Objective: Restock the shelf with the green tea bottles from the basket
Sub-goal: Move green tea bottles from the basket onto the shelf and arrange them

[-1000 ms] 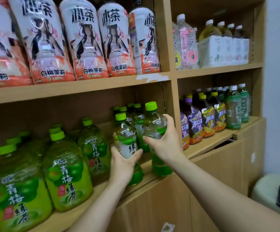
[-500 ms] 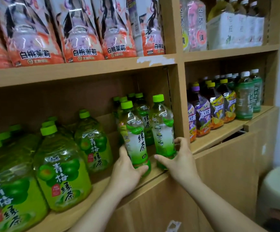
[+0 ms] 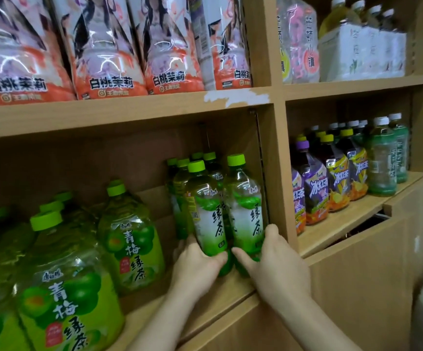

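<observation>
Two green tea bottles with lime caps stand side by side at the front right of the middle wooden shelf (image 3: 213, 304). My left hand (image 3: 196, 266) grips the base of the left green tea bottle (image 3: 209, 214). My right hand (image 3: 275, 264) grips the base of the right green tea bottle (image 3: 245, 206), which stands close to the shelf's upright divider (image 3: 281, 173). Several more green tea bottles (image 3: 180, 198) stand in rows behind these two. The basket is out of view.
Large green plum tea jugs (image 3: 129, 239) fill the shelf to the left. Pink peach jasmine packs (image 3: 104, 46) sit on the shelf above. Iced tea bottles (image 3: 336, 178) fill the right compartment, above a wooden cabinet (image 3: 357, 287).
Both hands have slid down from the bottles' middles to their bases. The two bottles went further back and right on the shelf, close to the divider.
</observation>
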Tool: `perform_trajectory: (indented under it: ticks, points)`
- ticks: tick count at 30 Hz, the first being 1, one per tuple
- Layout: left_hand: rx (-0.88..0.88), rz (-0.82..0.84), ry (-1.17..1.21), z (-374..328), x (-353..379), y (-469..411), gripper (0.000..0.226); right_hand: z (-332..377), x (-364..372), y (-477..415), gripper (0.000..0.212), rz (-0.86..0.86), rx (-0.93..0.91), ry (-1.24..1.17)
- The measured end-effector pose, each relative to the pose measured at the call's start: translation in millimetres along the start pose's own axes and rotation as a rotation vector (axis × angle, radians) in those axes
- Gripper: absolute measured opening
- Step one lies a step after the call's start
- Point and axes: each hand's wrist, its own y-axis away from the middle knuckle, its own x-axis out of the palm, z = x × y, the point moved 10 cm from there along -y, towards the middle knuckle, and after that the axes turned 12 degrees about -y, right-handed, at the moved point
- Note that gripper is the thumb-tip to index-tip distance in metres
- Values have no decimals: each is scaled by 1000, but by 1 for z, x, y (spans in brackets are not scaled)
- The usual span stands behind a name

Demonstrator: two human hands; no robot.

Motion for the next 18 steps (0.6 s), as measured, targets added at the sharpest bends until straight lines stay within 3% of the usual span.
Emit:
perform_trajectory:
  ticks: [7, 12, 18]
  points:
    - [68, -165, -23, -5, -17, 0, 91, 8, 28, -24, 50, 55, 20, 52]
    - [133, -278, 11, -12, -30, 8, 90, 16, 18, -7, 55, -100, -163, -100]
    - [189, -300, 7, -16, -31, 9, 80, 29, 38, -9, 49, 94, -251, -14]
